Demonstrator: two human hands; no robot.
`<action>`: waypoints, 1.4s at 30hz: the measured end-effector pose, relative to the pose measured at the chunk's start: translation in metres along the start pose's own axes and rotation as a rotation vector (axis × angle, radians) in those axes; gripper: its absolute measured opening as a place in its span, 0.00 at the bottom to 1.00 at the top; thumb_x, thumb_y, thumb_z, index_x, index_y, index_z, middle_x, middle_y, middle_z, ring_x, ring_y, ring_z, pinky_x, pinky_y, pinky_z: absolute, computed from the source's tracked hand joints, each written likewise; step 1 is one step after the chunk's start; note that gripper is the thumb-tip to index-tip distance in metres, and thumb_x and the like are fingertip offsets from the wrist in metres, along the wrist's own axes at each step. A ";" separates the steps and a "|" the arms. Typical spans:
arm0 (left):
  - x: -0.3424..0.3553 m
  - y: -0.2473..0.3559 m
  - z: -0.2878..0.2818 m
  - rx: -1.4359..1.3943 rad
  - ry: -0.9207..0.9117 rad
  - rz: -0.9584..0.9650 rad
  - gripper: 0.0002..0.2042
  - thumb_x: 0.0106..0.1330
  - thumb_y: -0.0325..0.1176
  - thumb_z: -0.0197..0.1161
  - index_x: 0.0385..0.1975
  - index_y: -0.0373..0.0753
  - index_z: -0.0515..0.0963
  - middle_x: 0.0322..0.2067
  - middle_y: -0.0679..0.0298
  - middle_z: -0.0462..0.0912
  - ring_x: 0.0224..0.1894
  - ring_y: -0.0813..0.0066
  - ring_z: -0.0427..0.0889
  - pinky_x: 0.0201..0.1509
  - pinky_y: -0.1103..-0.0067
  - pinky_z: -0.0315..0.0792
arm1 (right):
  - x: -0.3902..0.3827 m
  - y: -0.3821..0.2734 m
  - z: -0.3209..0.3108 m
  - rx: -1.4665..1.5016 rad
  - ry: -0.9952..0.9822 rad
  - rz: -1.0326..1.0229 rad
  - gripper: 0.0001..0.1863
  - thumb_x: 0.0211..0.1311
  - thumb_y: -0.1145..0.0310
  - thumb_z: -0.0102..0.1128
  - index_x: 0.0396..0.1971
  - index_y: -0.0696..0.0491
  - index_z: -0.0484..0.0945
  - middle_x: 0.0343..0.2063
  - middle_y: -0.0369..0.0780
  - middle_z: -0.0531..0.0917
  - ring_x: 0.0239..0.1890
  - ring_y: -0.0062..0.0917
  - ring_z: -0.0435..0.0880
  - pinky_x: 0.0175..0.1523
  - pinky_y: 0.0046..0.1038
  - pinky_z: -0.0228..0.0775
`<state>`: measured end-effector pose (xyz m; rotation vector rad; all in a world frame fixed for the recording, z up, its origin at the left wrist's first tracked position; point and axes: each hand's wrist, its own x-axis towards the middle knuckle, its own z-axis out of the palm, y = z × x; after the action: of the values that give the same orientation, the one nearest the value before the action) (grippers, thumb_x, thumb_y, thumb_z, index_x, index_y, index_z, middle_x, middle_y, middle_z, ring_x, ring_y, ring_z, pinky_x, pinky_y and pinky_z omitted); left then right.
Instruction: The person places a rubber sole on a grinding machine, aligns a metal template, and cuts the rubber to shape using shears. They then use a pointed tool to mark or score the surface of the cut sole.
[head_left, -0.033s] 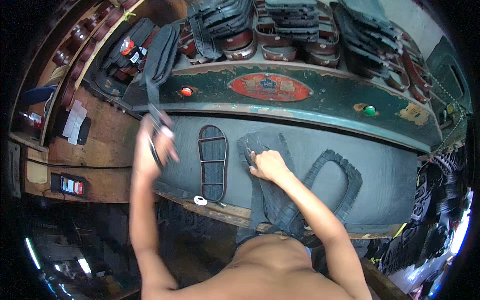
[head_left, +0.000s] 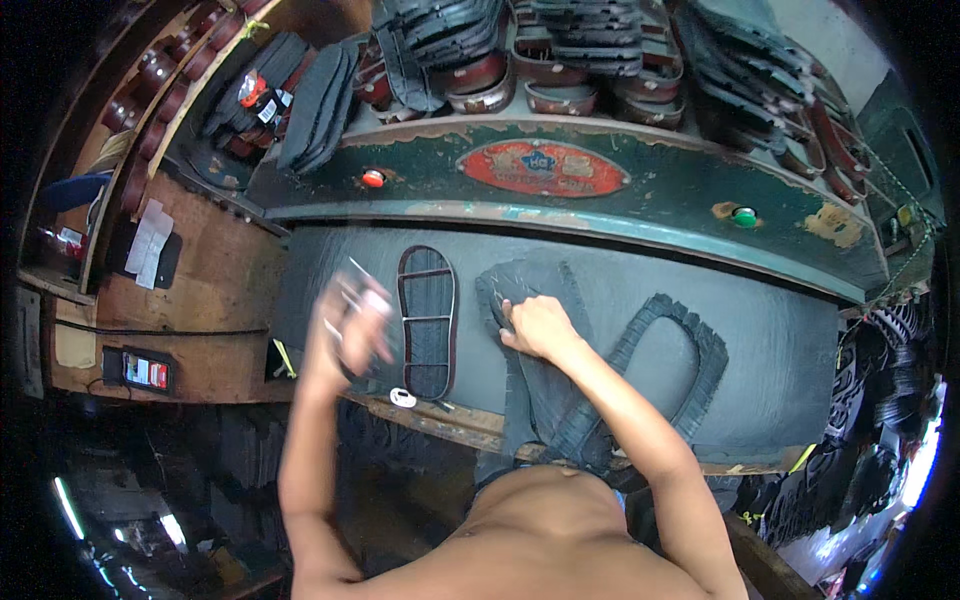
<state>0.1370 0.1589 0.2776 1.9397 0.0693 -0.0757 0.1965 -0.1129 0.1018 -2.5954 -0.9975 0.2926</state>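
My left hand [head_left: 345,335], smeared by motion, is closed round what looks like a pair of scissors [head_left: 362,270], tip pointing up and away. It hovers over the left part of the dark table surface. A sole-shaped cutting die [head_left: 428,318] with cross bars lies just right of it, dark ribbed rubber showing inside. My right hand [head_left: 540,326], fingers curled, grips a dark rubber piece [head_left: 545,385] and holds it down on the table; part of it is hidden under the hand. To its right lies a notched rubber offcut [head_left: 705,350] with a sole-shaped hole.
A green machine beam [head_left: 660,195] spans the back, with a red button [head_left: 373,178] and a green button [head_left: 744,216]. Stacked rubber soles [head_left: 590,40] and dies stand above it. A phone [head_left: 146,371] lies on the wooden side table; a small white object [head_left: 402,398] sits at the front edge.
My left hand has moved right and nearer to me with the scissors, away from the sole stack toward the cutting die. My right hand stays on the rubber piece.
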 end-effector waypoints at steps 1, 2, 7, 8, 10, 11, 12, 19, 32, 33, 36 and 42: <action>-0.034 -0.032 0.043 -0.088 -0.066 -0.216 0.10 0.78 0.38 0.54 0.52 0.44 0.75 0.37 0.64 0.81 0.31 0.75 0.80 0.33 0.70 0.78 | 0.003 -0.001 0.003 -0.009 -0.006 -0.005 0.27 0.59 0.51 0.64 0.48 0.59 0.84 0.24 0.50 0.86 0.32 0.43 0.89 0.40 0.42 0.81; -0.062 -0.061 0.087 -0.314 0.037 -0.452 0.15 0.70 0.36 0.67 0.53 0.41 0.74 0.30 0.64 0.80 0.22 0.78 0.80 0.20 0.81 0.75 | 0.005 -0.002 0.005 -0.004 0.006 -0.015 0.25 0.58 0.51 0.65 0.44 0.59 0.84 0.25 0.50 0.86 0.32 0.42 0.89 0.40 0.42 0.81; -0.091 -0.126 0.156 -0.381 -0.099 -0.532 0.22 0.74 0.36 0.58 0.63 0.33 0.66 0.32 0.57 0.82 0.30 0.72 0.83 0.32 0.76 0.80 | 0.004 -0.001 0.002 0.040 -0.015 -0.002 0.24 0.57 0.50 0.67 0.44 0.56 0.85 0.25 0.50 0.86 0.32 0.43 0.89 0.41 0.43 0.81; -0.088 -0.124 0.156 -0.407 -0.147 -0.519 0.23 0.76 0.35 0.54 0.65 0.29 0.64 0.33 0.54 0.83 0.32 0.71 0.84 0.33 0.76 0.80 | 0.003 0.000 0.000 0.054 -0.038 0.016 0.26 0.58 0.50 0.67 0.48 0.54 0.85 0.25 0.51 0.86 0.33 0.45 0.89 0.42 0.44 0.81; -0.081 -0.116 0.152 -0.480 -0.249 -0.600 0.27 0.76 0.42 0.55 0.67 0.30 0.61 0.33 0.55 0.81 0.34 0.69 0.84 0.35 0.75 0.80 | 0.002 -0.002 -0.003 0.078 -0.067 0.053 0.27 0.55 0.49 0.69 0.48 0.53 0.85 0.26 0.52 0.87 0.34 0.45 0.89 0.43 0.43 0.81; -0.079 -0.112 0.148 -0.517 -0.316 -0.632 0.27 0.76 0.41 0.55 0.68 0.31 0.60 0.39 0.53 0.81 0.38 0.68 0.84 0.38 0.73 0.81 | 0.003 -0.004 -0.004 0.088 -0.071 0.062 0.27 0.54 0.49 0.70 0.48 0.53 0.85 0.27 0.52 0.87 0.35 0.45 0.89 0.43 0.43 0.81; -0.078 -0.108 0.145 -0.525 -0.353 -0.651 0.27 0.76 0.41 0.54 0.68 0.32 0.59 0.40 0.53 0.80 0.39 0.67 0.84 0.40 0.73 0.82 | 0.003 -0.006 -0.005 0.106 -0.056 0.066 0.27 0.54 0.49 0.70 0.48 0.54 0.85 0.27 0.52 0.87 0.35 0.45 0.89 0.44 0.43 0.81; -0.075 -0.098 0.140 -0.502 -0.455 -0.749 0.26 0.74 0.33 0.47 0.71 0.34 0.56 0.49 0.51 0.77 0.44 0.61 0.84 0.43 0.68 0.83 | -0.002 -0.016 -0.002 0.181 -0.004 0.166 0.30 0.50 0.58 0.73 0.51 0.59 0.79 0.32 0.53 0.88 0.39 0.48 0.89 0.48 0.45 0.81; -0.069 -0.107 0.165 -0.495 -0.307 -0.784 0.25 0.77 0.35 0.46 0.71 0.37 0.55 0.51 0.48 0.79 0.51 0.60 0.83 0.44 0.66 0.83 | -0.005 -0.002 0.002 0.367 0.068 0.093 0.25 0.50 0.59 0.75 0.46 0.57 0.80 0.36 0.53 0.88 0.41 0.48 0.88 0.51 0.44 0.78; -0.070 -0.107 0.162 -0.501 -0.327 -0.781 0.25 0.77 0.35 0.44 0.71 0.36 0.54 0.51 0.48 0.78 0.51 0.61 0.82 0.44 0.67 0.83 | -0.004 0.000 0.002 0.389 0.068 0.086 0.25 0.50 0.59 0.76 0.45 0.56 0.81 0.36 0.53 0.88 0.41 0.48 0.88 0.51 0.44 0.78; -0.070 -0.105 0.157 -0.522 -0.370 -0.782 0.25 0.78 0.34 0.42 0.73 0.35 0.52 0.54 0.46 0.76 0.53 0.60 0.81 0.46 0.68 0.83 | -0.001 0.002 0.000 0.399 0.011 0.085 0.24 0.49 0.58 0.77 0.43 0.57 0.83 0.34 0.54 0.87 0.40 0.48 0.88 0.51 0.43 0.78; -0.057 -0.105 0.159 -0.577 -0.338 -0.794 0.28 0.74 0.34 0.47 0.72 0.35 0.54 0.53 0.45 0.78 0.56 0.55 0.82 0.48 0.63 0.84 | -0.002 0.006 -0.002 0.406 0.003 0.107 0.23 0.51 0.57 0.76 0.43 0.56 0.84 0.32 0.54 0.87 0.40 0.49 0.88 0.52 0.43 0.78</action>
<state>0.0682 0.0477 0.1273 1.2073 0.5686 -0.8145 0.1998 -0.1190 0.1015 -2.2786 -0.7110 0.4647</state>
